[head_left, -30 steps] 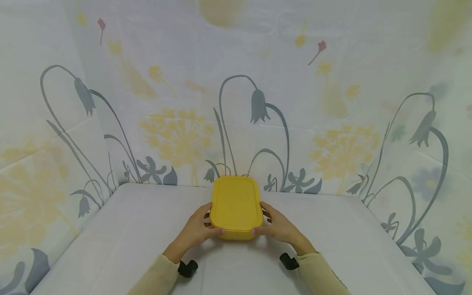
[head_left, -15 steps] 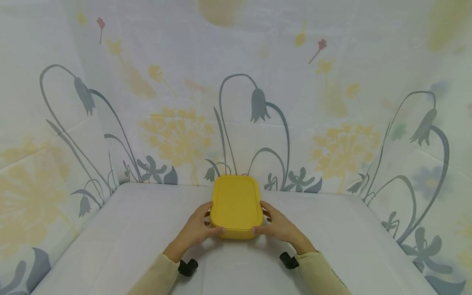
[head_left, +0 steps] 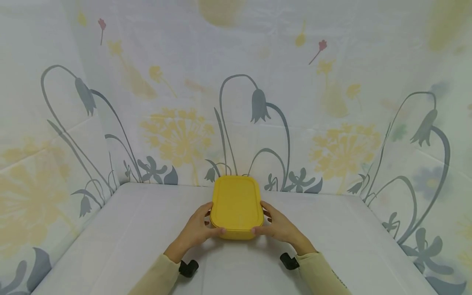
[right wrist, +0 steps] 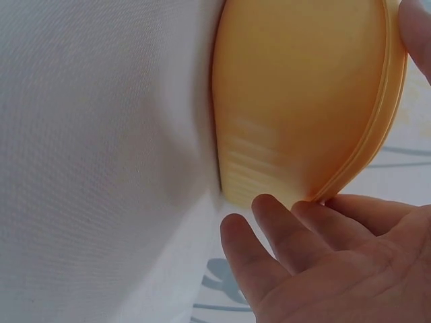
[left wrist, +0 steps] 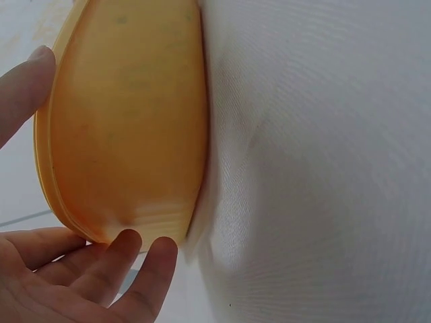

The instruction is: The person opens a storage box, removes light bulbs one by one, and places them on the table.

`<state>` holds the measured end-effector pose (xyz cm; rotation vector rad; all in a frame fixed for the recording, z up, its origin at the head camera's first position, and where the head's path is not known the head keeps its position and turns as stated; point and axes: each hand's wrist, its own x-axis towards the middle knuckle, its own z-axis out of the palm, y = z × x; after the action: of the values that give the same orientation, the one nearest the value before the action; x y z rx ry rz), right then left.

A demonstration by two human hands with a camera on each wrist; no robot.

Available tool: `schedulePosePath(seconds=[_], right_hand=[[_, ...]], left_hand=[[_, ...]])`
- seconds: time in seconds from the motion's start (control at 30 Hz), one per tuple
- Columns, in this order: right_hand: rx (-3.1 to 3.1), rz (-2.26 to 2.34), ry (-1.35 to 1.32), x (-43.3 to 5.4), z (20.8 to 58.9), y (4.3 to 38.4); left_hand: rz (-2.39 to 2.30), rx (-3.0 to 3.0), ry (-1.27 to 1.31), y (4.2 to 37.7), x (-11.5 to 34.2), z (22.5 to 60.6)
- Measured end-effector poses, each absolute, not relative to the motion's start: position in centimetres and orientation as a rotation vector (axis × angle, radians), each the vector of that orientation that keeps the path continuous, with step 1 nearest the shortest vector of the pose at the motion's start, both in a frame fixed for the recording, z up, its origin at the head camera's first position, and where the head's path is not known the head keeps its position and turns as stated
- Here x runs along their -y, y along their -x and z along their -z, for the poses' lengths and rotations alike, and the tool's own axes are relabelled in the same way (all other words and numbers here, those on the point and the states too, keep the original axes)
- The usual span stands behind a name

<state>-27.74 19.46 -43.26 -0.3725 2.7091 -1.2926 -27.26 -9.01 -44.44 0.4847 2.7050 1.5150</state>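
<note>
A yellow plastic food container with a rounded rectangular lid sits on the white tabletop, its lid on. My left hand holds its near left corner, thumb on the front edge and fingers along the side. At the near right corner my right hand grips it in the same way. In the left wrist view the container wall meets the cloth, with the thumb at the lid rim and several fingertips at the side. The right wrist view mirrors this, the lid edge lying under the thumb. The inside is hidden by the lid.
A white cloth covers the table. Behind and at both sides rises a hanging curtain printed with grey and yellow flowers. Black wrist-worn devices show below both hands, beside beige sleeves.
</note>
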Motion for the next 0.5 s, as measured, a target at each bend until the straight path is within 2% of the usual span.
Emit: schedulePosePath(seconds=[0.5], right_hand=[[-2.723,1.284,0.353,-19.39,43.11,27.54]], left_hand=[[-1.533,-2.701,-0.468,27.17,9.0,44.31]])
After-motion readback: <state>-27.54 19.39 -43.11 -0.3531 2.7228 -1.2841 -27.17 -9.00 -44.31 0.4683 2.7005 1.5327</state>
